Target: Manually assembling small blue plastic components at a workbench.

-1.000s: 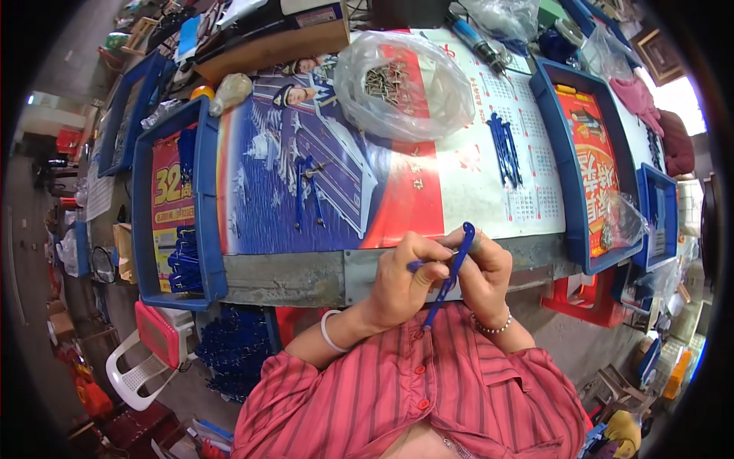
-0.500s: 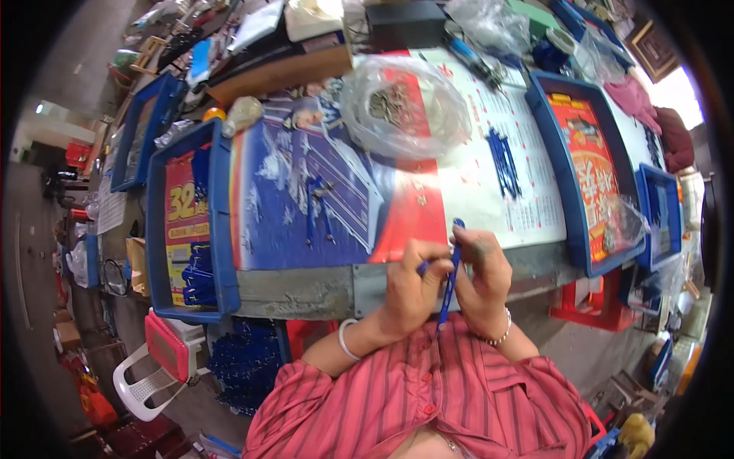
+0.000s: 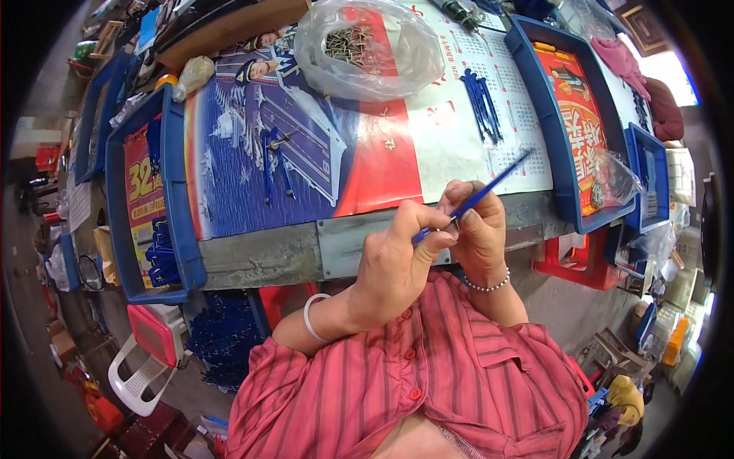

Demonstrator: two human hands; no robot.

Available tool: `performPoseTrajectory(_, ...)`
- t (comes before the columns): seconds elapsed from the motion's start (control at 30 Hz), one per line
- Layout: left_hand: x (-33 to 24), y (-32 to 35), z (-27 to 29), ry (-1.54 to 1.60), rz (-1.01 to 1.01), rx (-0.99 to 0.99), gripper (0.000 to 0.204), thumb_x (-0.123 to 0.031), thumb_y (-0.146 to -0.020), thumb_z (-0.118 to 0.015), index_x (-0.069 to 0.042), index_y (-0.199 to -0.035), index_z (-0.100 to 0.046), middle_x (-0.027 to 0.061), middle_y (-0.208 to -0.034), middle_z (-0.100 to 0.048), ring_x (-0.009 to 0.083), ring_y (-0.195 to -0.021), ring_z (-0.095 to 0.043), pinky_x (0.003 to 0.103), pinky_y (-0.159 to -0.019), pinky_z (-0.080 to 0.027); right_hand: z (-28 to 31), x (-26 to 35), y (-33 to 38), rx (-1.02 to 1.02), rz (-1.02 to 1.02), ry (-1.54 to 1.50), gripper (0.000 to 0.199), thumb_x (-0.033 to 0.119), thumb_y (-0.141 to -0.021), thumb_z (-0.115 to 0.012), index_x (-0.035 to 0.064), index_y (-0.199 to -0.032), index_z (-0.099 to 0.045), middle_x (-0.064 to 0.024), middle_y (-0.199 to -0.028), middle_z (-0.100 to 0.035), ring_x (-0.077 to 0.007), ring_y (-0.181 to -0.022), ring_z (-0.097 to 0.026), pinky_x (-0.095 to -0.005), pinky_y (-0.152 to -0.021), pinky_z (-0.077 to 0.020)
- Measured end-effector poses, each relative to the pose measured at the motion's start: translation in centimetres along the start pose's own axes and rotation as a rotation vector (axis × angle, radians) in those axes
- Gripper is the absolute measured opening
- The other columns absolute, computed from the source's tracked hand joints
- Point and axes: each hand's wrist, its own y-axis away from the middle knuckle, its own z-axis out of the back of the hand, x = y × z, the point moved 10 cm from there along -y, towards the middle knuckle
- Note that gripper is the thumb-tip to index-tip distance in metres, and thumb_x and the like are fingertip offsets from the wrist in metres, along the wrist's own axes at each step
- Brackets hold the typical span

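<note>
A slim blue strip (image 3: 501,177) is pinched in both hands just past the table's near edge, slanting up to the right. My left hand (image 3: 397,256) grips its lower end between thumb and forefinger. Closed around its middle is my right hand (image 3: 483,226). Whether a small part sits between the fingertips is hidden. Ahead, a clear plastic bag (image 3: 413,65) lies open with many small metal screws or rivets (image 3: 348,44) inside. Several blue strips (image 3: 480,105) lie bundled on the white calendar sheet. A few blue pieces with metal bits (image 3: 269,164) rest on the poster's blue part.
A blue tray (image 3: 187,229) at the left holds bundled blue pieces (image 3: 162,256). Another blue tray (image 3: 564,180) stands at the right, with a plastic bag (image 3: 612,180) in it. Below the table are a dark blue heap (image 3: 223,336), a white chair (image 3: 141,382) and a red stool (image 3: 573,264).
The strip has swung from nearly upright to a slant, its far end now up to the right. Both hands still hold it. The whole view has shifted, with the table higher and further left.
</note>
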Motion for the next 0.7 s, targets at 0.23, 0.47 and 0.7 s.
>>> performPoseTrajectory(0.23, 0.8, 0.4, 0.0, 0.115, 0.105, 0.020, 0.019, -0.019, -0.095, -0.053, -0.001, -0.099, -0.048, 0.0061, -0.074, -0.062, 0.0051, -0.054, -0.050, 0.019, -0.047, -0.041, -0.4, -0.3, 0.1, 0.026, -0.034, -0.117, 0.036, 0.022, -0.090, -0.059, -0.0085, -0.108, -0.056, -0.0117, -0.087, -0.055, -0.0113, -0.064, -0.052, -0.0251, -0.059, -0.0486)
performPoseTrajectory(0.47, 0.2, 0.0, -0.2, 0.080, 0.071, 0.057, 0.020, -0.019, -0.094, -0.054, -0.001, -0.099, -0.048, 0.0069, -0.073, -0.062, 0.0058, -0.055, -0.052, 0.019, -0.049, -0.042, -0.5, -0.4, 0.2, 0.063, -0.019, -0.003, 0.037, 0.024, -0.092, -0.056, -0.0100, -0.106, -0.057, -0.0122, -0.089, -0.055, -0.0107, -0.061, -0.052, -0.0251, -0.054, -0.0479)
performPoseTrajectory(0.7, 0.4, 0.1, -0.2, 0.096, 0.092, 0.062, 0.019, -0.018, -0.093, -0.055, -0.001, -0.099, -0.049, 0.0064, -0.072, -0.061, 0.0064, -0.057, -0.053, 0.020, -0.052, -0.042, -0.6, -0.6, 0.2, 0.079, -0.041, 0.030, 0.038, 0.026, -0.092, -0.056, -0.0103, -0.104, -0.057, -0.0128, -0.089, -0.057, -0.0107, -0.061, -0.053, -0.0243, -0.054, -0.0472)
